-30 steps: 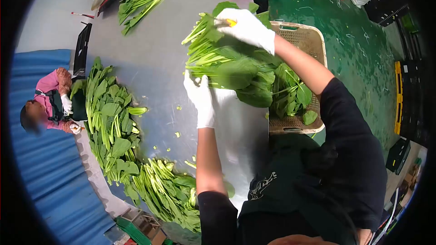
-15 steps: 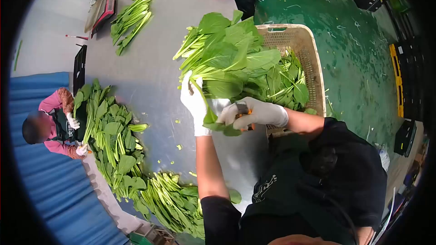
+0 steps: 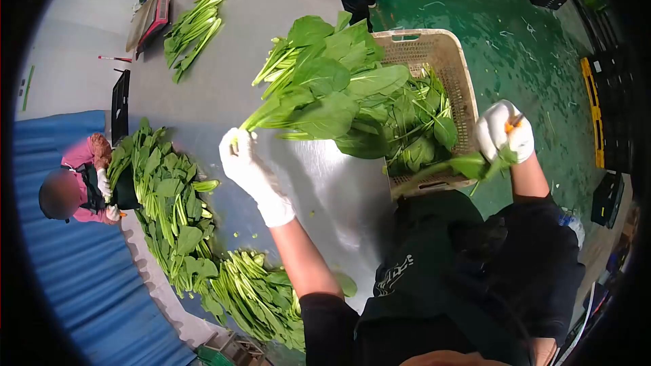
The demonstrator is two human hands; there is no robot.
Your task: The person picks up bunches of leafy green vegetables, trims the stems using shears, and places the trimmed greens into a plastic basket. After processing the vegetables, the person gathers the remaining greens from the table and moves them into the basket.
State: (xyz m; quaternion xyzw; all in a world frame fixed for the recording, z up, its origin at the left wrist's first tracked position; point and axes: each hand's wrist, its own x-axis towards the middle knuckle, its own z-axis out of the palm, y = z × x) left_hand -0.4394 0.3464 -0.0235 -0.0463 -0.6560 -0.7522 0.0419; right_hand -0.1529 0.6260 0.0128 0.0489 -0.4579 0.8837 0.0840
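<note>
My left hand (image 3: 249, 169) is closed on the stem end of a leafy green stalk (image 3: 319, 115), whose broad leaves reach right over the metal table. More cut greens (image 3: 308, 34) lie just behind that stalk, pale stem ends to the left. Out over the right side of the basket, my right hand (image 3: 503, 134) is closed round a small orange-handled knife (image 3: 513, 123), mostly hidden by the fingers. Loose green leaves (image 3: 468, 165) hang from the same hand, blurred at their left end. Both hands wear white gloves.
A beige plastic basket (image 3: 466, 71) with loose greens stands right of the table (image 3: 271, 0). Long heaps of greens (image 3: 180, 203) line the near left edge, with a small bunch (image 3: 196, 27) farther off near scales (image 3: 154, 24). A co-worker (image 3: 85, 176) handles greens at left.
My right hand has swung right, away from my left hand, carrying the knife and some leaves. My left hand has moved left and slightly down, holding the stalk by its stem end.
</note>
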